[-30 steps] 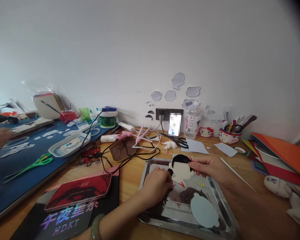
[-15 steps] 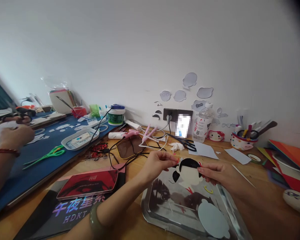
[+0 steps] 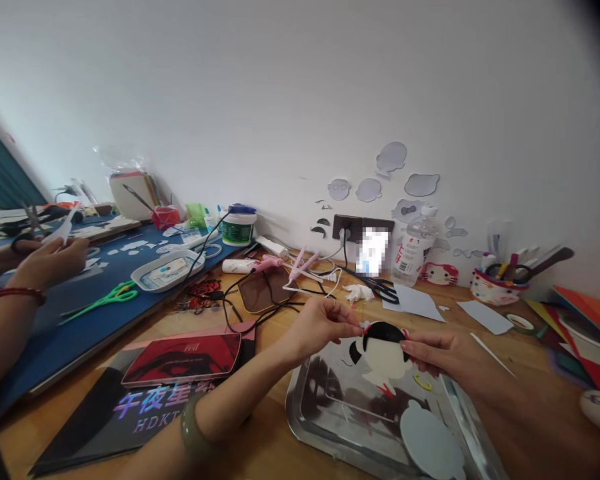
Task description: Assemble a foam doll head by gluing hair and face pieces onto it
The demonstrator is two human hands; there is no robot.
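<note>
The paper doll head, a cream face under black hair with a side bun, hangs above the metal tray. The right hand pinches its edge; the left hand pinches a tiny red piece at its top.

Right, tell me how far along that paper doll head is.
Done: the cream face already carries its black hair, and a pale blue cutout lies cut in the metal tray. In hand: the right hand holds the doll head above the tray while the left hand pinches a small red piece at its top edge. Left: a yellow arc lies loose in the tray.
</note>
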